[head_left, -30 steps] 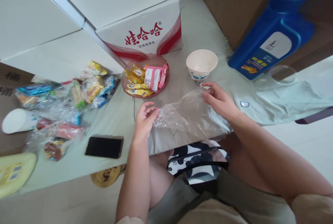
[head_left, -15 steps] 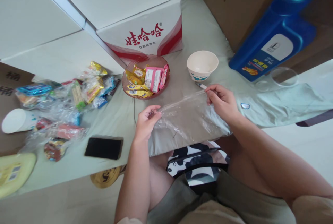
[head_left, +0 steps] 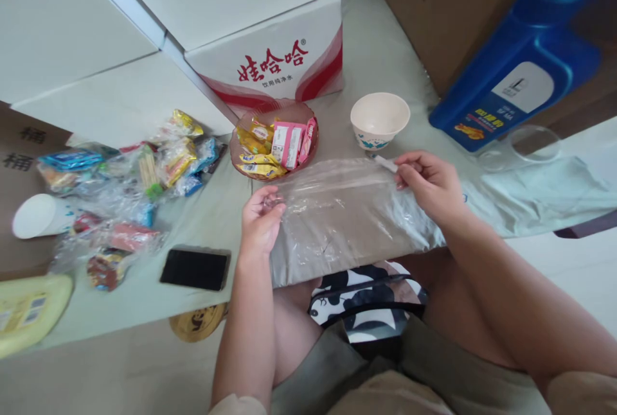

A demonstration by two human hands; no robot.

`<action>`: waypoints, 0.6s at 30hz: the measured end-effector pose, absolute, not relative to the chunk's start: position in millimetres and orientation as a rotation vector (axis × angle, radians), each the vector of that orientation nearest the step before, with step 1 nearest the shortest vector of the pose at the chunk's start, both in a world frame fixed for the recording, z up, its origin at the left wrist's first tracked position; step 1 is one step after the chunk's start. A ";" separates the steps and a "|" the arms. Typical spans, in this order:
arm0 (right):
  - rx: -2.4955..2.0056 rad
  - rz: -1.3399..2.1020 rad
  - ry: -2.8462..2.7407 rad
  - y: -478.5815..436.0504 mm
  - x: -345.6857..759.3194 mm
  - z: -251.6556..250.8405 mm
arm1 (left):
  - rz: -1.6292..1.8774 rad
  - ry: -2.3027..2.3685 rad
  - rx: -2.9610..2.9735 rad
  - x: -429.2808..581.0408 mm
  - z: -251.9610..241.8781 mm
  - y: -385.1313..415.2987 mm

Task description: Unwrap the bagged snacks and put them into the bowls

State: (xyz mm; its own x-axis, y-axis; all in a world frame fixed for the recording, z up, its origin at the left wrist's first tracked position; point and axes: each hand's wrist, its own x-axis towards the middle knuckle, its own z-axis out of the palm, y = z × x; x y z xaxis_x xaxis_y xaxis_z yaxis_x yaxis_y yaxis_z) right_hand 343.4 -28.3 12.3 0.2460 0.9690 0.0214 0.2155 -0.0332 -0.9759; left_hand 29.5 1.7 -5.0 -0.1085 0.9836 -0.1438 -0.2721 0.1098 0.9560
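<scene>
A clear plastic bag (head_left: 332, 209) is spread over the cloth in front of me, between my two hands. My left hand (head_left: 263, 219) pinches its left end between thumb and fingertips. My right hand (head_left: 429, 184) is closed on a short white stick (head_left: 385, 163) with a dark tip, pointing left. Whether these fingers also grip the bag, I cannot tell. Just beyond the stick stands a white paper bowl (head_left: 380, 121) with a blue-green pattern. Left of it, a pink translucent bowl (head_left: 236, 161) holds several yellow and pink wrapped snacks.
Several packaged snacks (head_left: 159, 171) lie heaped at the left beside a paper cup (head_left: 41, 216) on its side. Nearer me is a black phone (head_left: 195, 268). A blue bottle (head_left: 511, 81) and a transparent lid (head_left: 533, 147) are at the right. A white-and-red carton (head_left: 270, 61) stands behind.
My hands have moved farther apart, the left one leftward and the right one rightward. The plastic between them is spread wider. The small card by my right wrist is now mostly covered.
</scene>
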 end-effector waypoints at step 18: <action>-1.459 0.104 -1.744 -37.9 345.0 24.8 | 1.274 1.369 1.503 22.1 -15.0 1.0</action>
